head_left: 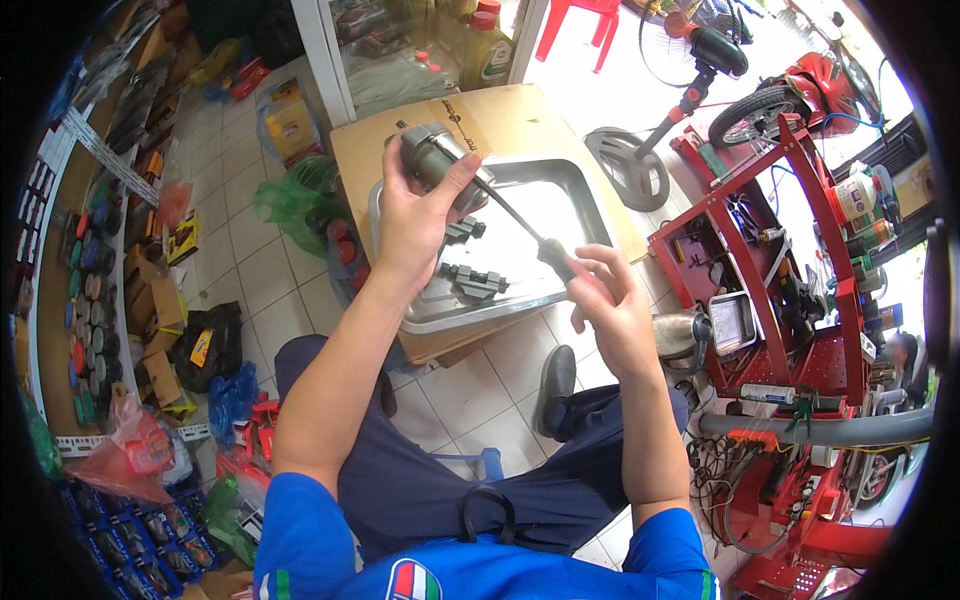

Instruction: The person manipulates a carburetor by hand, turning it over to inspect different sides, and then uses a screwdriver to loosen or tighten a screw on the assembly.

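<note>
In the head view my left hand (418, 210) grips a grey cylindrical metal part (434, 150) over the steel tray (590, 205). A long screwdriver (516, 217) runs diagonally, its tip at the part's end near my left thumb. My right hand (605, 300) holds the dark handle between thumb and curled fingers, right of the tray's middle. Beneath the cylinder, two dark metal parts (480, 283) lie in the tray, one partly behind my left hand.
The tray sits on cardboard (365, 140) before a glass cabinet (390, 40). Red tool carts (800, 175), a black fan (715, 45) and a steel jug (680, 335) stand right. Shelves (90, 260) with bags and boxes line the left. My legs (360, 420) are below.
</note>
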Action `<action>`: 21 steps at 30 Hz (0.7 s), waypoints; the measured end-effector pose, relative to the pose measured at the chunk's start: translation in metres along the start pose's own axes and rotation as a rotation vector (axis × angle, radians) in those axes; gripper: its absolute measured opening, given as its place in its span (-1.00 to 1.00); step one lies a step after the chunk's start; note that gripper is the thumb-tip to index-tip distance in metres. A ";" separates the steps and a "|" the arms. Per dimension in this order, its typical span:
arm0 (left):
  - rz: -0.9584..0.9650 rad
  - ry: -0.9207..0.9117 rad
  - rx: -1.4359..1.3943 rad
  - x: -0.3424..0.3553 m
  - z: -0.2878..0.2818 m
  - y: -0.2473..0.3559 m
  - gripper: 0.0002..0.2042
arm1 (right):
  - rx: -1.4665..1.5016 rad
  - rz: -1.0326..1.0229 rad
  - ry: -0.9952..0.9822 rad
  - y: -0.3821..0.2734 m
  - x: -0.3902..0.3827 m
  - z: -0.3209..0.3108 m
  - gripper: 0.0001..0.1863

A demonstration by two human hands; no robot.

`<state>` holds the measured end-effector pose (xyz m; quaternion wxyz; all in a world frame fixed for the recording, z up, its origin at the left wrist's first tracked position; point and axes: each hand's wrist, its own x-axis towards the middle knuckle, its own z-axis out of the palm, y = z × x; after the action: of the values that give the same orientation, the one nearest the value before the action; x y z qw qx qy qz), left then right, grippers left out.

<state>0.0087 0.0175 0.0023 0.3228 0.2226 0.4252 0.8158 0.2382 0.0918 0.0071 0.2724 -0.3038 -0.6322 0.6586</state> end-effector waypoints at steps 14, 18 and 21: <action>-0.012 -0.082 -0.025 -0.001 -0.002 0.001 -0.24 | 0.124 0.090 -0.043 0.003 0.002 -0.001 -0.56; 0.009 -0.014 0.002 -0.003 0.002 -0.001 -0.22 | -0.101 -0.068 -0.031 0.002 -0.001 0.004 -0.55; 0.006 -0.002 0.000 -0.002 0.001 -0.003 -0.22 | 0.023 0.013 -0.038 0.005 0.002 -0.002 -0.58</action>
<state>0.0119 0.0180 0.0007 0.3206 0.2249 0.4243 0.8164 0.2388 0.0948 0.0016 0.2594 -0.2920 -0.6277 0.6733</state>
